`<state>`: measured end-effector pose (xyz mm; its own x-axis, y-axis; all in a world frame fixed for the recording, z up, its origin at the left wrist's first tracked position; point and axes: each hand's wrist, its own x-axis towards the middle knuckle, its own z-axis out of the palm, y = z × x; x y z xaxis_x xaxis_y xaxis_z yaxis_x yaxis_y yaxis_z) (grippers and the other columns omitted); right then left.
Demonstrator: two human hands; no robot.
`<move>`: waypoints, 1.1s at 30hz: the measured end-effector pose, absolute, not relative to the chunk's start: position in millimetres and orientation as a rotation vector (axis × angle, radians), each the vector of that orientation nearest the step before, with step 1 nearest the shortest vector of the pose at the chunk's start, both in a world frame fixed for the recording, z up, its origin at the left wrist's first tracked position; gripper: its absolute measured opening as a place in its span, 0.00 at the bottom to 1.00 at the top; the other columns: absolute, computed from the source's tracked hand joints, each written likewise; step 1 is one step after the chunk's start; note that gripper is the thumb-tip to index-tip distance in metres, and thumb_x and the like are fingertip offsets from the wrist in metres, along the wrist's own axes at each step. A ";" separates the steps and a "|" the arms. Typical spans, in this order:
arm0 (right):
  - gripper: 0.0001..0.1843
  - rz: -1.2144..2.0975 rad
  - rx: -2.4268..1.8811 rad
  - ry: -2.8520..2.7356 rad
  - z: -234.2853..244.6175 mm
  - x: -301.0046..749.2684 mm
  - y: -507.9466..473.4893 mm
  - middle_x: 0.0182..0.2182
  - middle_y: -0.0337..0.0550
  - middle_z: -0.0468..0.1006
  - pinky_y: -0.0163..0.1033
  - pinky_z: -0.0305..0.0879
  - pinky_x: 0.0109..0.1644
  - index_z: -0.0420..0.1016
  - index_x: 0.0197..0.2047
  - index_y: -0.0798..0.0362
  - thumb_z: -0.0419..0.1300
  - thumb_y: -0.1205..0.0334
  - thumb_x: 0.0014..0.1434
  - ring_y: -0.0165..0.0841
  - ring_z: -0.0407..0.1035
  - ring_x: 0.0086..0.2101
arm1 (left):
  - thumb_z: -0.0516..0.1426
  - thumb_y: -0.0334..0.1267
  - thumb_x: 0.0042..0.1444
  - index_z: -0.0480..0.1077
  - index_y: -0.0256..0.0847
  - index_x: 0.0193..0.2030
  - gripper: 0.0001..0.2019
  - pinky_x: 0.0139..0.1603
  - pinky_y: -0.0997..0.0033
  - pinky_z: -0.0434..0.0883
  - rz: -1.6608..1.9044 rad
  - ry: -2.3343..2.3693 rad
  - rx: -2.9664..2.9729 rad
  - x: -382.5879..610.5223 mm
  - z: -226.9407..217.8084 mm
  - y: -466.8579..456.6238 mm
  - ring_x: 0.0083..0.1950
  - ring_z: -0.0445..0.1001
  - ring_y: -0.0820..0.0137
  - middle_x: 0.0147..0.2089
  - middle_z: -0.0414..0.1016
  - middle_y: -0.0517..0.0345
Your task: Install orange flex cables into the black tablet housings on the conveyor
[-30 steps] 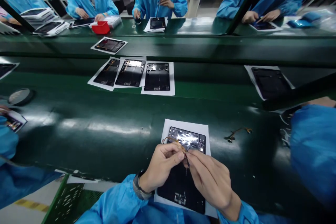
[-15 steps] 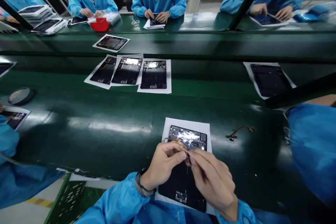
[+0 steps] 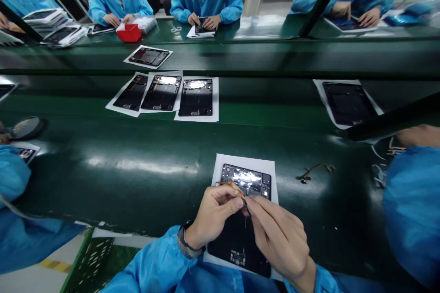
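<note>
An opened black tablet body [image 3: 240, 238] lies on a white sheet [image 3: 247, 162] at the near edge of the green belt. Above it my left hand [image 3: 213, 215] pinches an orange flex cable [image 3: 231, 184] that curls back over the tablet's top. My right hand [image 3: 278, 238] pinches the same cable's dark end, where the fingertips of both hands meet. Both hands are closed. A dark band circles my left wrist.
Three more open tablets [image 3: 161, 94] lie side by side on sheets on the belt [image 3: 137, 146], another [image 3: 347, 100] at right. A loose flex cable [image 3: 314, 170] lies right of my sheet. Blue-sleeved people flank me and work across the far bench. A green crate [image 3: 92, 261] sits below left.
The tablets on the belt have slid leftwards. My hands stay pinched on the cable with little movement. The person opposite has lowered both hands onto a tablet.
</note>
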<state>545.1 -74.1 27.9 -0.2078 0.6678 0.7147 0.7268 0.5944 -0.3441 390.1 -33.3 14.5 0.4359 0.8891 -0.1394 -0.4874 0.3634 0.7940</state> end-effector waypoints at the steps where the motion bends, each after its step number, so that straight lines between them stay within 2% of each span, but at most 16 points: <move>1: 0.26 -0.076 -1.102 -1.940 27.7 546.2 -74.4 0.43 0.56 0.80 0.40 0.77 0.44 0.73 0.57 0.63 0.64 0.82 0.54 0.39 0.76 0.44 | 0.64 0.35 0.58 0.76 0.35 0.34 0.05 0.38 0.72 0.71 0.964 0.631 0.752 390.2 14.6 -33.4 0.34 0.74 0.72 0.34 0.75 0.55; 6: 0.28 -0.089 -1.125 -2.015 22.8 546.8 -79.9 0.47 0.58 0.79 0.42 0.76 0.46 0.68 0.62 0.63 0.60 0.81 0.58 0.41 0.75 0.47 | 0.64 0.37 0.57 0.75 0.35 0.33 0.07 0.40 0.73 0.71 0.975 0.688 0.745 390.9 13.5 -34.1 0.35 0.73 0.72 0.34 0.75 0.55; 9: 0.28 -0.166 -1.190 -2.031 19.6 542.7 -84.3 0.46 0.60 0.78 0.42 0.76 0.45 0.65 0.64 0.64 0.59 0.78 0.60 0.41 0.75 0.46 | 0.66 0.38 0.55 0.75 0.35 0.33 0.09 0.40 0.74 0.70 0.979 0.734 0.701 391.9 12.8 -34.2 0.35 0.72 0.73 0.34 0.76 0.56; 12: 0.29 -0.214 -1.255 -1.980 19.3 536.6 -85.4 0.44 0.57 0.79 0.40 0.76 0.43 0.66 0.64 0.61 0.61 0.77 0.60 0.39 0.76 0.43 | 0.67 0.39 0.54 0.75 0.34 0.31 0.10 0.39 0.74 0.69 0.979 0.753 0.654 394.0 14.2 -35.2 0.35 0.72 0.73 0.33 0.75 0.56; 17: 0.27 -0.236 -1.376 -1.790 24.7 528.6 -80.8 0.39 0.48 0.80 0.35 0.75 0.41 0.74 0.58 0.54 0.67 0.75 0.55 0.35 0.77 0.36 | 0.67 0.40 0.53 0.76 0.34 0.30 0.11 0.40 0.74 0.68 0.952 0.780 0.528 401.2 21.1 -39.9 0.33 0.71 0.74 0.30 0.74 0.57; 24: 0.20 -0.186 -1.313 -1.818 28.2 537.4 -78.7 0.40 0.47 0.79 0.36 0.75 0.42 0.77 0.51 0.53 0.66 0.77 0.55 0.35 0.76 0.38 | 0.67 0.41 0.53 0.77 0.33 0.30 0.11 0.41 0.73 0.69 0.780 0.692 0.408 402.2 26.0 -37.4 0.36 0.71 0.72 0.34 0.74 0.53; 27: 0.15 -0.125 -1.342 -1.823 39.6 546.8 -80.5 0.40 0.46 0.78 0.37 0.74 0.40 0.77 0.48 0.52 0.65 0.74 0.58 0.34 0.76 0.37 | 0.62 0.45 0.58 0.77 0.32 0.32 0.15 0.36 0.72 0.69 0.639 0.660 0.630 386.0 34.9 -37.3 0.32 0.71 0.71 0.32 0.74 0.51; 29: 0.12 -0.031 -1.389 -1.803 51.9 554.1 -80.8 0.41 0.47 0.78 0.36 0.73 0.37 0.77 0.46 0.52 0.64 0.72 0.59 0.34 0.75 0.36 | 0.60 0.45 0.61 0.77 0.34 0.30 0.16 0.32 0.72 0.68 0.700 0.806 0.964 372.3 42.7 -40.4 0.28 0.69 0.72 0.29 0.73 0.52; 31: 0.10 0.096 -1.405 -1.777 64.8 560.4 -78.8 0.43 0.47 0.78 0.35 0.72 0.33 0.77 0.44 0.52 0.64 0.71 0.58 0.33 0.75 0.35 | 0.63 0.43 0.57 0.77 0.36 0.34 0.10 0.37 0.69 0.70 0.897 1.025 1.339 362.9 47.5 -44.6 0.34 0.72 0.68 0.35 0.75 0.51; 32: 0.09 0.172 -1.395 -1.774 70.3 562.6 -76.5 0.43 0.46 0.78 0.35 0.72 0.32 0.77 0.43 0.51 0.64 0.70 0.58 0.33 0.74 0.34 | 0.66 0.43 0.53 0.76 0.38 0.42 0.13 0.44 0.65 0.71 0.973 1.092 1.492 361.4 47.3 -46.3 0.41 0.73 0.64 0.42 0.75 0.49; 33: 0.08 0.255 -1.378 -1.780 74.7 563.9 -73.3 0.41 0.45 0.79 0.34 0.71 0.30 0.78 0.42 0.51 0.64 0.69 0.59 0.32 0.74 0.32 | 0.68 0.43 0.49 0.73 0.40 0.51 0.23 0.52 0.60 0.69 0.998 1.108 1.610 362.1 45.2 -47.4 0.50 0.71 0.59 0.50 0.73 0.47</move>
<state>563.9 -73.3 74.7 -0.0333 0.8706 0.4909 0.6974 0.3721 -0.6125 362.1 -47.4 45.2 0.2683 0.9561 0.1182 0.2177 -0.1797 0.9593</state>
